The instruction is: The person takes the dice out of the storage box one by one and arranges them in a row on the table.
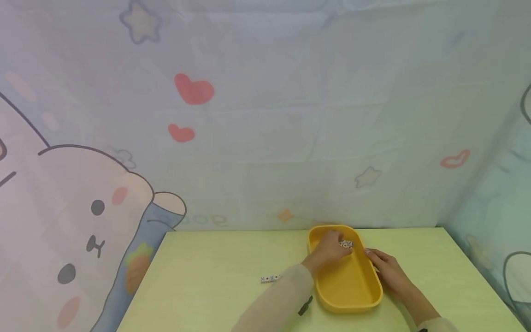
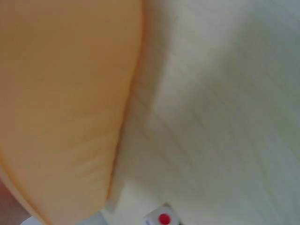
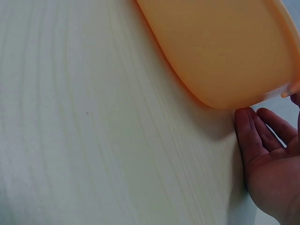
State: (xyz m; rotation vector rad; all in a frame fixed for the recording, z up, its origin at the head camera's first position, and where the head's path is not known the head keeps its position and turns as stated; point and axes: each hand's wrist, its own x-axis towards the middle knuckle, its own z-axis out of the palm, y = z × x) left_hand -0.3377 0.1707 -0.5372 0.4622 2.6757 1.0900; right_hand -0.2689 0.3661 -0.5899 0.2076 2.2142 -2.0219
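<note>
A yellow tray (image 1: 348, 281) with rounded corners stands on the table toward the right in the head view. My left hand (image 1: 329, 249) reaches over its left side into the far part, thumb and fingers pinching several small white dice (image 1: 346, 244) with coloured dots. At the tray's right wall is my right hand (image 1: 390, 272), its thumb at the rim and the other fingers against the outside. In the right wrist view, that hand's fingers (image 3: 251, 129) touch the tray's outer wall (image 3: 225, 56). The left wrist view hides the left hand behind the tray wall (image 2: 70, 103).
On the pale table (image 1: 207, 263), left of the tray, lies a short row of dice (image 1: 269, 279), partly behind the left sleeve (image 1: 278, 299). One die (image 2: 163, 217) shows in the left wrist view. A printed curtain (image 1: 265, 115) hangs along the table's back edge.
</note>
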